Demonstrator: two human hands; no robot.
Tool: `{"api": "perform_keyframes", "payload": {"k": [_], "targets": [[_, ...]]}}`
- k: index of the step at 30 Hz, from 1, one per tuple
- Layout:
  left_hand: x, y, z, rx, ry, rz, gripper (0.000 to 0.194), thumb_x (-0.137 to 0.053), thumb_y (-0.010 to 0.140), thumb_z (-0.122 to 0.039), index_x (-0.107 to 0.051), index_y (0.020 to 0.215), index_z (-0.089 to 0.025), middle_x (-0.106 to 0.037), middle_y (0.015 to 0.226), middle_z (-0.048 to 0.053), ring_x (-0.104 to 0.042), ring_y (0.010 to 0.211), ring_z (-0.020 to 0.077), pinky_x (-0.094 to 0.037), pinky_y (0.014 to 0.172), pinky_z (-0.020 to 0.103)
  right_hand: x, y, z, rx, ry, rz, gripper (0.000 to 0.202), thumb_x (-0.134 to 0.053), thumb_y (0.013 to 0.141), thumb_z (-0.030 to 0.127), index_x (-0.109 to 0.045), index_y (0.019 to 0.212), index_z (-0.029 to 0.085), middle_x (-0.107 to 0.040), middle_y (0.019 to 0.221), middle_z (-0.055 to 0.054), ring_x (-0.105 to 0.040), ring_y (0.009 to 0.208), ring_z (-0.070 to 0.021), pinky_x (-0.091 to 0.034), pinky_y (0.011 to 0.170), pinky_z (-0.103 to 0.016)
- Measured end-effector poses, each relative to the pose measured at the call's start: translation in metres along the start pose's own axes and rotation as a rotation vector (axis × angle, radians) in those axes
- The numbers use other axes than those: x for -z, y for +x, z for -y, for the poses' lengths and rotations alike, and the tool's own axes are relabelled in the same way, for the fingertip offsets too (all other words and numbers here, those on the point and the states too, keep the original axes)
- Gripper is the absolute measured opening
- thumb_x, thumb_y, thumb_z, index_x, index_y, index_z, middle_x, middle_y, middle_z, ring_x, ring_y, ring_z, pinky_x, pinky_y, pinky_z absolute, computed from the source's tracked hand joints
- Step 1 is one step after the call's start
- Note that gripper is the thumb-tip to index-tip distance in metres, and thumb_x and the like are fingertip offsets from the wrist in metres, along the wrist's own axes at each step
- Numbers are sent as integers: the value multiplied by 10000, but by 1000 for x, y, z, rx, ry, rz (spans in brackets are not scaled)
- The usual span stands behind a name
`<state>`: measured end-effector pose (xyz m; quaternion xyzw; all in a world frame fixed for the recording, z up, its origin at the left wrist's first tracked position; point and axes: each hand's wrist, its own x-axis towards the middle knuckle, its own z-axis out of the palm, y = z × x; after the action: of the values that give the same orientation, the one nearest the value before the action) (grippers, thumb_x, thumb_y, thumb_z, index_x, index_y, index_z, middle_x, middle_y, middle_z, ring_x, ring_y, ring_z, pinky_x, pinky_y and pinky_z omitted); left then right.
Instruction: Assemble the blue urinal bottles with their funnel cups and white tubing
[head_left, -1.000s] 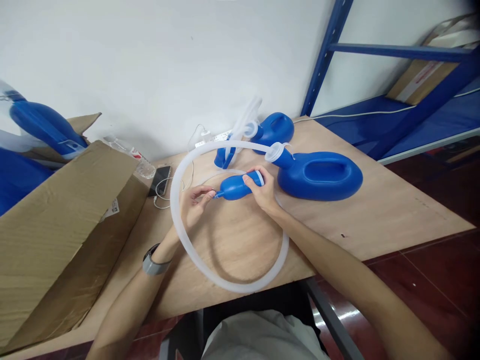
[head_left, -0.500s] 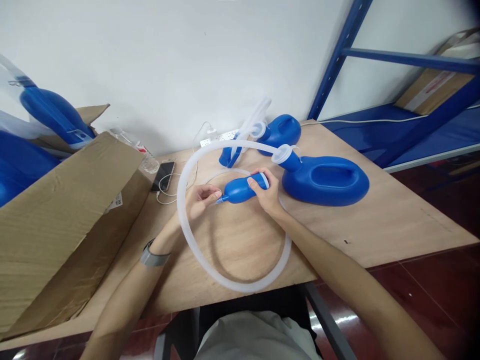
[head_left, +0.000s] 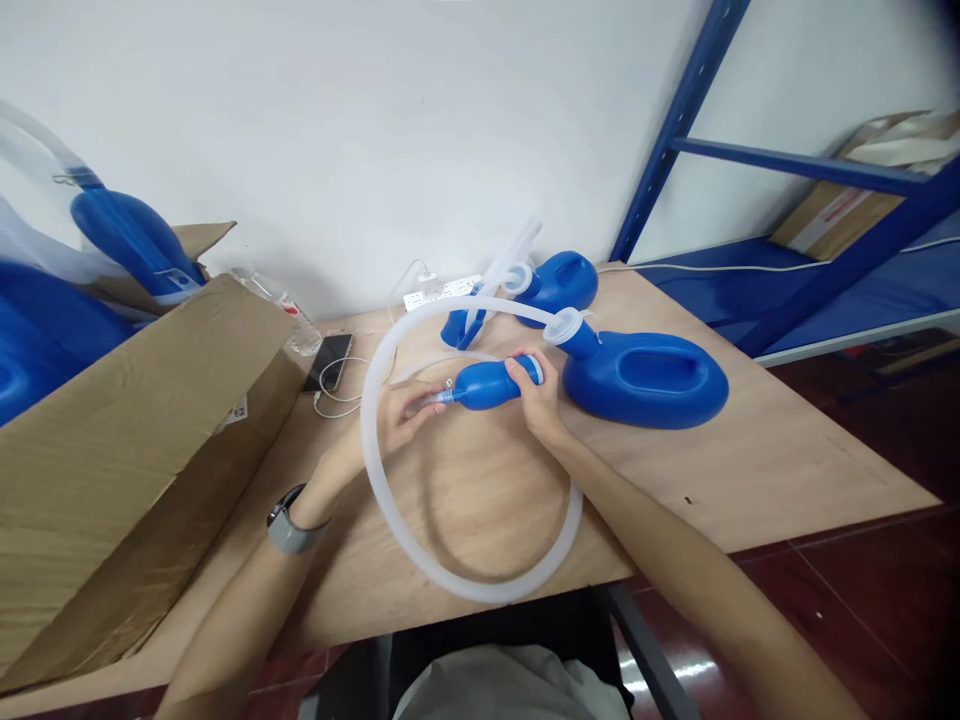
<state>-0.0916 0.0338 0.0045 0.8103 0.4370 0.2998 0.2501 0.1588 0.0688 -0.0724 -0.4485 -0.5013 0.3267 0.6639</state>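
Note:
My right hand is wrapped round the white-rimmed end of a small blue bulb-shaped piece. At the piece's narrow left end, my left hand pinches the clear tube where it meets the blue nozzle, beside a small metal clip. A thick translucent hose loops in front of my left wrist and round under the blue piece. Its upper end runs to the white cap of a large blue bottle with a handle, lying to the right on the wooden table.
An open cardboard box with blue bottles stands at the left. Behind it are a clear plastic bottle, a phone with a white cable, and a power strip. Another blue bottle lies by the wall. Blue shelving is at the right.
The view has shifted slightly. My left hand's fingers have moved a little back along the tube, and the metal clip now shows. My right hand keeps its hold.

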Motion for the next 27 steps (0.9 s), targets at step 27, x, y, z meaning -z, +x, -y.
{"api": "perform_keyframes", "payload": {"k": [27], "targets": [[19, -4, -1, -93, 65, 406, 324, -664, 969, -481, -632, 774, -225, -552, 602, -28, -456, 508, 140, -337, 510, 287, 3, -21, 4, 425, 114, 310, 562, -729, 911, 412, -469, 1395, 297, -667, 1311, -121, -726, 1186, -355, -583, 1047, -579]]}}
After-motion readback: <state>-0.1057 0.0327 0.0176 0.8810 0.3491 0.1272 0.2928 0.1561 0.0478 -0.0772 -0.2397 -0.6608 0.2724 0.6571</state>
